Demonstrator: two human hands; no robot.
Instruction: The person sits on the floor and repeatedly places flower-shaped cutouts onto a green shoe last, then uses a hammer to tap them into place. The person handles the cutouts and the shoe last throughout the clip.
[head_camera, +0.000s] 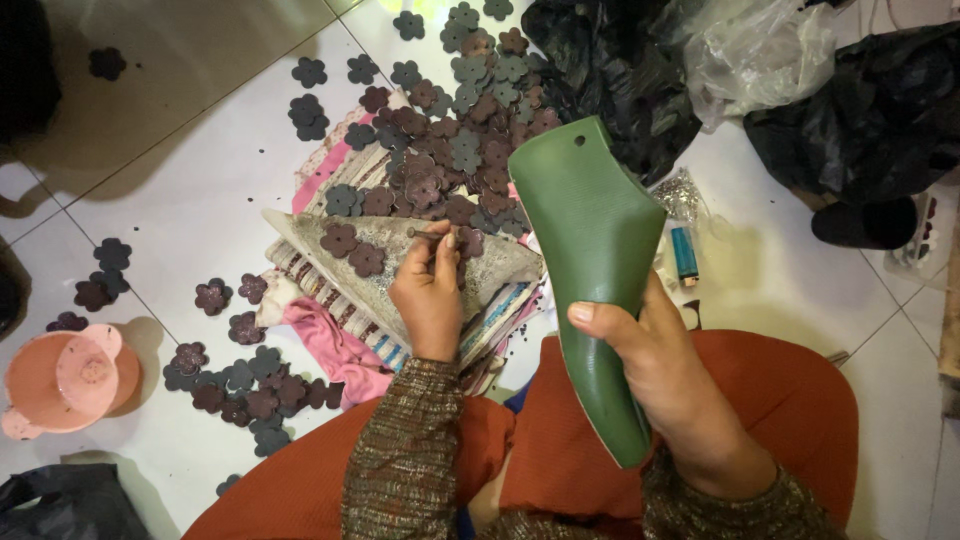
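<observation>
Seated on a white tiled floor (200, 200), a person grips a green shoe-shaped form (595, 260) in the right hand (665, 385), fingers clamped around its middle, holding it upright above an orange-clad lap. The left hand (430, 290) pinches a thin tool (425, 233) shut between its fingertips over a grey triangular piece (400, 270) lying on striped cloth (340, 290), beside a heap of dark flower-shaped cutouts (450, 130).
</observation>
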